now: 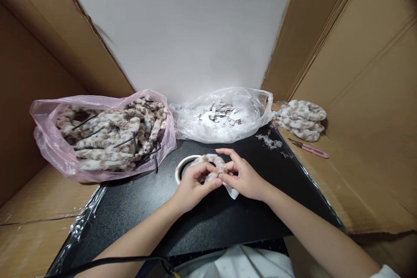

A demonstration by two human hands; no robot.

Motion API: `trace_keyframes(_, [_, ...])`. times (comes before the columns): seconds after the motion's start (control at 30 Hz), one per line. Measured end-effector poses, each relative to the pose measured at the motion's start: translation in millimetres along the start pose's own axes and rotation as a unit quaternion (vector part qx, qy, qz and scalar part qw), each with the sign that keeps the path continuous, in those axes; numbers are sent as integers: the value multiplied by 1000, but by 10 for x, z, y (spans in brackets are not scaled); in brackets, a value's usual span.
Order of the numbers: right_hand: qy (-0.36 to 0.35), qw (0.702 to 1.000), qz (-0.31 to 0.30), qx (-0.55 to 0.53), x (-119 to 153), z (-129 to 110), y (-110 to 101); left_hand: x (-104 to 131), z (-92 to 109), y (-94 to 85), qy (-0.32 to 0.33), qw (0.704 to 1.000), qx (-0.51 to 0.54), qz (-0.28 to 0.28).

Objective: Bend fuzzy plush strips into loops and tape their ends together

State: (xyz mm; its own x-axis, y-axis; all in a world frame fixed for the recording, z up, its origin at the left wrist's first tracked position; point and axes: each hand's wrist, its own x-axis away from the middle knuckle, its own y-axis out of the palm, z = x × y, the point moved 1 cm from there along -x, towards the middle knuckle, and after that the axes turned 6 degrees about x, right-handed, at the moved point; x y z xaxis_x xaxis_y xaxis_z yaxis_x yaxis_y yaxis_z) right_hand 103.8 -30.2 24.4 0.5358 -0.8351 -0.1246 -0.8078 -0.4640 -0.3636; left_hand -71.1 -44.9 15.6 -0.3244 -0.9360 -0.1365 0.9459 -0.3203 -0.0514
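Note:
Over the black table, my left hand [194,186] pinches a fluffy white-and-brown fur loop [215,159] from the left side. Thumb and fingers of my right hand [245,179] close on the same loop at its right end, while the index finger is raised. A white strip [232,191], perhaps tape or paper, hangs below the fingertips. The exact spot where the fingertips meet is partly hidden. Just behind my left hand lies a roll of off-white tape [177,173], partly covered by the hand and the loop.
At the left, a pink plastic bag [48,126] holds furry strips and black cords. A clear bag [185,124] with white and brown scraps sits behind. To the right are a bundle of furry pieces [302,119], pink-handled snips [314,150] and loose fluff [269,141]. Cardboard walls surround the table.

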Motion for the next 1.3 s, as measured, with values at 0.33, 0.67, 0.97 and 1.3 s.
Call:
trace_keyframes(0.33, [10, 1000, 7, 22, -23, 47, 25, -14, 14, 23, -51, 995, 61, 53])
trace_keyframes(0.67, [-95, 981, 92, 141, -192, -96, -347, 20, 138, 14, 115, 980, -158, -26])
trace_keyframes(0.97, [168, 923, -342, 48, -478, 45, -229, 164, 262, 148, 395, 817, -401, -122])
trace_keyframes(1.3, [298, 897, -244, -215, -260, 61, -136, 192, 300, 129, 464, 760, -440, -118])
